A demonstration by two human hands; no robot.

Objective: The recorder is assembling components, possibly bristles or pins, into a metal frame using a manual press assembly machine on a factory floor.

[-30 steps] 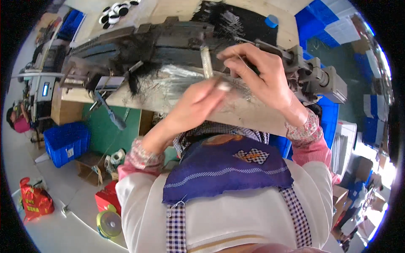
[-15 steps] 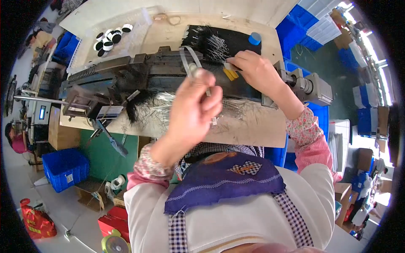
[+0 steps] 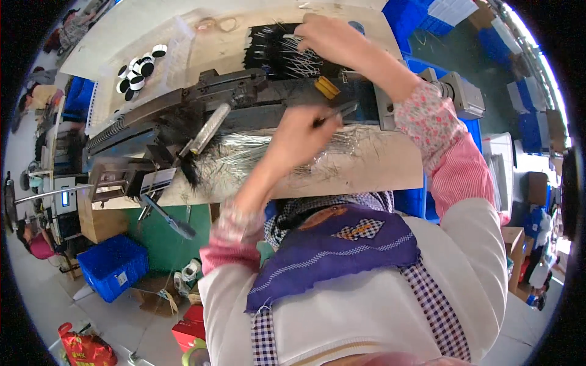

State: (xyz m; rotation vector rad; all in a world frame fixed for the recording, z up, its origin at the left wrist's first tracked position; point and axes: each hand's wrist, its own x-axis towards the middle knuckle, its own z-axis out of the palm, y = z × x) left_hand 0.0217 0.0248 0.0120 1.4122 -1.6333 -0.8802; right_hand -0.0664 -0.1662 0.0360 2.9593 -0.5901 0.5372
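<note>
My left hand (image 3: 302,137) is curled and slightly blurred over the dark metal machine (image 3: 244,119). A grey flat strip (image 3: 348,110) shows beside its fingertips; what the fingers hold is hard to make out. My right hand (image 3: 329,38) reaches across to the black mat (image 3: 259,52), fingers pinched at the edge of a pile of thin wire pieces (image 3: 302,64) with looped ends. Something small and whitish shows at those fingers. Between the hands, a yellow block (image 3: 327,88) sits on the machine. A silver bar (image 3: 210,128) slants across the machine's left part.
Loose wires (image 3: 244,152) and dark bristles lie along the table's near side. A clear tray (image 3: 174,52) with several black-and-white round caps stands at the back left. A blue cap (image 3: 356,27) is partly behind my right forearm. A grey-blue handle (image 3: 177,226) juts below the table edge.
My right hand has moved from near the yellow block to the wire pile farther back. My left hand has moved right and down onto the machine, away from the pale strip it was gripping.
</note>
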